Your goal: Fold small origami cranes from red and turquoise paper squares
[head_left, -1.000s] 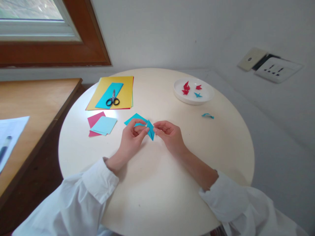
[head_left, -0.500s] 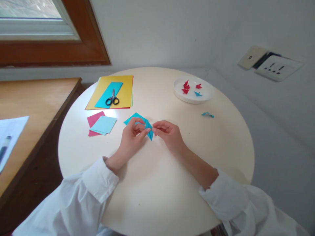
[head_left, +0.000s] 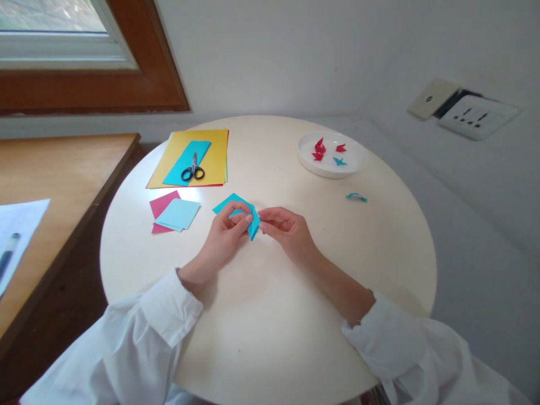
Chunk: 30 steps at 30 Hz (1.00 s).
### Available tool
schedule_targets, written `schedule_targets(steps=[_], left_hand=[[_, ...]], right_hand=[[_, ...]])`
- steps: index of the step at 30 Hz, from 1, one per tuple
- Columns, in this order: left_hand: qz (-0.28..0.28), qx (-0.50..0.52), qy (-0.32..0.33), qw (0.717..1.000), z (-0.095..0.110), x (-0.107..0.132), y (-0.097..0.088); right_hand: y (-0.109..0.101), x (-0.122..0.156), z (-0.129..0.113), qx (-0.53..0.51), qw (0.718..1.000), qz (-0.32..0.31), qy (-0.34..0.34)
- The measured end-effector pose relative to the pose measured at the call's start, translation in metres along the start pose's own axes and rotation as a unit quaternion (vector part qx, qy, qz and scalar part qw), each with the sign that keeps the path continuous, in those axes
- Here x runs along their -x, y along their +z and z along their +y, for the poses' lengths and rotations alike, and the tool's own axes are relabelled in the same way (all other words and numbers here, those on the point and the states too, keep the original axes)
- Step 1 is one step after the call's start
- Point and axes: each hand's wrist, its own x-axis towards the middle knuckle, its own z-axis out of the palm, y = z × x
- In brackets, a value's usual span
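Between my two hands is a small piece of folded blue origami paper (head_left: 255,225), one point hanging down toward me. My left hand (head_left: 230,225) pinches its left side with thumb and forefinger. On the other side, the thumb and fingertips of my right hand (head_left: 287,228) close on the paper's right edge. Flat blue paper (head_left: 230,201) lies on the table just behind my left fingers, which partly cover it. Left of that hand sit light blue paper squares (head_left: 178,215) over pinkish-red ones (head_left: 165,202).
Scissors (head_left: 193,170) rest on a blue strip atop yellow sheets (head_left: 217,160), back left. A white plate (head_left: 354,163) at the back right holds several red and blue folded pieces. A curled blue scrap (head_left: 356,197) lies before it. A wooden desk (head_left: 63,163) borders the round table (head_left: 270,337).
The folded paper has turned a little, its lower point swinging left. My right fingertips have shifted slightly left along with it, and my left thumb has moved up and left.
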Motion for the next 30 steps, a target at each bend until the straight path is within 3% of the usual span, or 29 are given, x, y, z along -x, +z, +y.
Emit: schedule_targets(steps=[7, 13, 22, 30], left_hand=[[0.001, 0.061, -0.043, 0.997, -0.0005, -0.002, -0.0004], [-0.038, 0.09, -0.045, 0.994, 0.0042, -0.0008, 0.0008], [-0.031, 0.14, -0.044, 0.989, 0.0052, -0.0016, 0.0011], [-0.025, 0.037, -0.016, 0.999, 0.0004, 0.0003, -0.0026]], right_hand=[[0.001, 0.0011, -0.0004, -0.029, 0.999, -0.033, -0.017], [-0.0009, 0.0012, 0.0006, -0.012, 0.999, -0.046, -0.014], [-0.0047, 0.001, -0.0031, 0.004, 0.999, -0.038, -0.006], [-0.0071, -0.001, -0.0008, -0.002, 1.0, -0.004, 0.008]])
